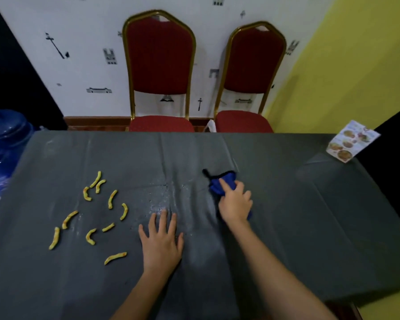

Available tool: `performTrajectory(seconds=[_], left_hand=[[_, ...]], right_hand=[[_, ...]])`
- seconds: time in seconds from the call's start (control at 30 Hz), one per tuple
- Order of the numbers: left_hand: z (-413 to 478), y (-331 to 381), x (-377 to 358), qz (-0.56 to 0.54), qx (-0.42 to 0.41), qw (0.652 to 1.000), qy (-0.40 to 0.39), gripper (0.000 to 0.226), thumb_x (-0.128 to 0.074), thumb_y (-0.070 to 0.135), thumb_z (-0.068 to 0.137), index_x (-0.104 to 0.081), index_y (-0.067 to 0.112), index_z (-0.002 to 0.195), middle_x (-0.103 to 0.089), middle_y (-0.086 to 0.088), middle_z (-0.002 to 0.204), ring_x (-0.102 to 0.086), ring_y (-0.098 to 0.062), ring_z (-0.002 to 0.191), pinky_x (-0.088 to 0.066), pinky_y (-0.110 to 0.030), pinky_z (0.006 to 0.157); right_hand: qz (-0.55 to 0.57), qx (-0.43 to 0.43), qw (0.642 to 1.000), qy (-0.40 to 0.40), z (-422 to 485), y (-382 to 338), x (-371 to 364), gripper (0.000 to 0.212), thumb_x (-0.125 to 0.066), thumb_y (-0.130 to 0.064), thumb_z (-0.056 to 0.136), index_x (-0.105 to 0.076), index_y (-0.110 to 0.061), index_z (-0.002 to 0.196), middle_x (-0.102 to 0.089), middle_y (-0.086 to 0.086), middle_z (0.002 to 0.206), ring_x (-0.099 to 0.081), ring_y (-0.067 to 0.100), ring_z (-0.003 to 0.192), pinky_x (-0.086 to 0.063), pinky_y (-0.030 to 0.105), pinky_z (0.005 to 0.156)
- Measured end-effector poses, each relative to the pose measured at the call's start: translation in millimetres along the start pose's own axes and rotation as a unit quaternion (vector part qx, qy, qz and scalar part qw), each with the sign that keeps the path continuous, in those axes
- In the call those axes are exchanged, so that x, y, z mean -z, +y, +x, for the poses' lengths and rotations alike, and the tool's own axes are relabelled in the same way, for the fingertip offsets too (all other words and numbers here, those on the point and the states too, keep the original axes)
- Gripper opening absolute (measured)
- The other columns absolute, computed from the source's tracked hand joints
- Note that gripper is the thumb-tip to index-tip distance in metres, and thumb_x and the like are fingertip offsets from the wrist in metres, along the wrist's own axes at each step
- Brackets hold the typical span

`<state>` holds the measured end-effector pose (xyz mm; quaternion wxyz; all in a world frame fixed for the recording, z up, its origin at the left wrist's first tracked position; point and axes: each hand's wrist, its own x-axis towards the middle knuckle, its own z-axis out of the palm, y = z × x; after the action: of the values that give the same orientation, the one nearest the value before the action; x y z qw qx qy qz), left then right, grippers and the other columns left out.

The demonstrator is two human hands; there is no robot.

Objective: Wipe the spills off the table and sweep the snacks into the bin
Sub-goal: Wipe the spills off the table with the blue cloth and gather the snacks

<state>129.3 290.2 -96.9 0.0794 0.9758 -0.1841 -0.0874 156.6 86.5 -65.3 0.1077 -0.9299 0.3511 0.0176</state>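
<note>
Wiping step in hand, judged from the layout. Right hand [234, 204] pressed down on a bunched blue cloth [222, 184], fingers curled over it, index finger stretched along its top. Cloth flat against the bench [310, 204], just right of the wet patch [162, 195]. Left hand [161, 243] open, palm down, fingers spread, touching the near edge of the wet patch, holding nothing but the grey cover.

Wet patch as landmark: droplets glinting across the creases near the middle of the bench. Snacks [90, 213], curved yellow-orange puffs, scattered left of the patch, the nearest just beside its left fringe. Two red chairs [159, 65] beyond the patch, past the far edge. Blue water jug [2, 146] far to the left, off the bench. Printed menu card [351, 142] far to the right, at the corner. No bin in view.

To do it well, as a judgement: keep the cover pinned taut with the open hand so creases do not drag under the cloth. Draw the cloth leftward through the droplets in overlapping passes, with firm even pressure. Stop short of the puffs, since damp cloth would smear crumbs and soften them. Refold to a dry face once soaked. Check the creases, where liquid likely pools.
</note>
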Motion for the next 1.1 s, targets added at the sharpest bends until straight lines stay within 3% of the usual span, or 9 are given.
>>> performTrajectory(seconds=[0.13,0.2,0.3,0.4,0.57,0.67,0.8,0.93,1.1], left_hand=[[5.4,0.0,2.5,-0.013,0.007,1.000,0.003,0.058,-0.032,0.045,0.083,-0.061,0.014,0.123,-0.056,-0.014,0.131,-0.048,-0.036,0.121,-0.038,-0.064,0.091],[5.1,1.3,1.9,-0.020,0.004,1.000,-0.001,0.057,-0.033,0.045,0.083,-0.061,0.016,0.123,-0.055,-0.012,0.132,-0.050,-0.035,0.122,-0.040,-0.063,0.091],[0.0,-5.4,-2.1,-0.021,-0.015,1.000,0.005,0.057,-0.035,0.047,0.084,-0.053,0.020,0.130,-0.051,-0.011,0.137,-0.045,-0.033,0.127,-0.041,-0.063,0.092],[-18.6,-6.0,-3.0,-0.024,-0.050,0.998,0.013,0.056,-0.032,0.050,0.088,-0.046,0.024,0.136,-0.044,-0.008,0.144,-0.031,-0.030,0.134,-0.030,-0.059,0.102],[-52.6,-1.7,-2.2,-0.043,-0.042,0.998,-0.017,0.059,-0.013,0.053,0.094,-0.049,0.025,0.131,-0.047,-0.006,0.141,-0.035,-0.027,0.133,-0.018,-0.051,0.105],[-67.9,-4.3,-7.7,-0.034,-0.035,0.999,-0.016,0.060,-0.015,0.053,0.094,-0.053,0.026,0.130,-0.049,-0.004,0.140,-0.032,-0.024,0.132,-0.022,-0.052,0.104],[-64.7,-4.4,-4.8,-0.024,-0.021,0.999,-0.012,0.052,-0.037,0.050,0.083,-0.058,0.026,0.125,-0.053,-0.003,0.137,-0.040,-0.026,0.129,-0.041,-0.057,0.095],[-63.2,-0.4,-0.6,0.006,-0.020,0.999,-0.025,0.054,-0.035,0.051,0.084,-0.056,0.028,0.128,-0.054,-0.002,0.136,-0.050,-0.027,0.125,-0.043,-0.056,0.094],[-77.8,-2.9,4.0,-0.005,-0.009,1.000,-0.008,0.053,-0.037,0.048,0.084,-0.055,0.025,0.129,-0.052,-0.005,0.138,-0.047,-0.030,0.127,-0.039,-0.056,0.096]], right_hand=[[-0.006,0.138,0.990,0.029,-51.0,-11.3,-14.8,0.058,-0.060,-0.016,0.084,-0.048,-0.042,0.135,-0.047,0.007,0.136,-0.050,0.031,0.095,-0.044,0.041,0.077],[-0.015,0.149,0.989,0.018,-43.7,-0.1,-12.2,0.059,-0.057,-0.016,0.088,-0.043,-0.043,0.139,-0.044,0.005,0.137,-0.049,0.029,0.099,-0.043,0.040,0.082],[-0.010,0.070,0.998,0.006,-16.7,20.8,-3.3,0.057,-0.051,-0.022,0.091,-0.038,-0.046,0.141,-0.036,0.003,0.142,-0.044,0.030,0.112,-0.039,0.040,0.094],[0.011,-0.030,0.999,0.029,3.2,53.8,11.1,0.055,-0.053,-0.026,0.091,-0.040,-0.046,0.140,-0.036,0.004,0.144,-0.044,0.033,0.115,-0.040,0.042,0.095],[0.037,-0.156,0.987,0.015,12.5,79.8,23.3,0.053,-0.051,-0.023,0.093,-0.039,-0.041,0.142,-0.033,0.013,0.142,-0.042,0.039,0.113,-0.037,0.046,0.096],[-0.001,-0.095,0.996,0.001,-16.6,54.9,15.8,0.055,-0.049,-0.023,0.093,-0.036,-0.041,0.143,-0.030,0.011,0.145,-0.041,0.036,0.112,-0.037,0.043,0.095],[0.000,0.054,0.999,0.004,-71.5,15.1,-4.6,0.059,-0.051,-0.019,0.090,-0.038,-0.042,0.142,-0.035,0.011,0.145,-0.044,0.034,0.104,-0.038,0.042,0.088],[-0.042,0.159,0.985,-0.053,-95.7,8.8,-2.7,0.064,-0.050,-0.020,0.093,-0.025,-0.041,0.147,-0.026,0.010,0.147,-0.040,0.032,0.113,-0.036,0.041,0.094],[-0.002,0.124,0.992,-0.023,-56.6,37.7,14.0,0.059,-0.048,-0.021,0.092,-0.032,-0.046,0.143,-0.036,0.007,0.138,-0.044,0.031,0.109,-0.040,0.040,0.092]])
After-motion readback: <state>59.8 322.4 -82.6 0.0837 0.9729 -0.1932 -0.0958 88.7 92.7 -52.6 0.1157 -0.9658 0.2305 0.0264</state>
